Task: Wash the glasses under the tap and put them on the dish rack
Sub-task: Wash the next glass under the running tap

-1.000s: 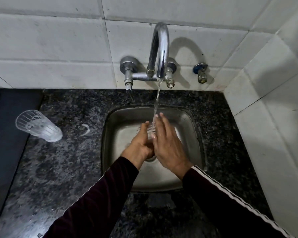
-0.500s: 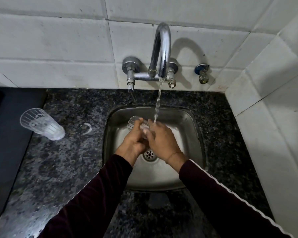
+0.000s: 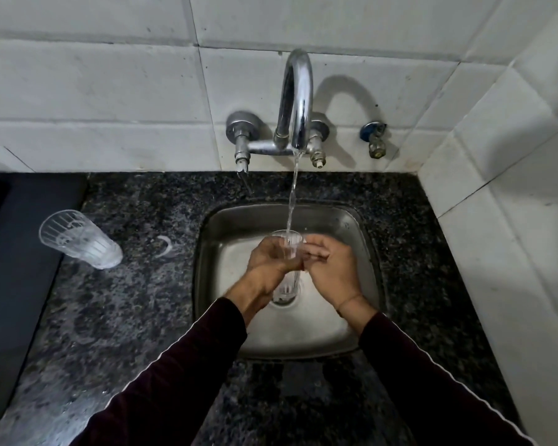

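At frame centre both hands, left hand and right hand, clasp a glass upright under the tap, mid-rinse, while a second glass at left waits unwashed, I judge, and nothing is racked.

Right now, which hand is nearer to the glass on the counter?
Left. The left hand is over the sink, right of the ribbed glass; the right hand is farther right.

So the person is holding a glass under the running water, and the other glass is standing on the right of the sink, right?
Not quite. The head view shows the other glass on the counter left of the sink, not right. The rest holds: both hands hold a glass under the running water.
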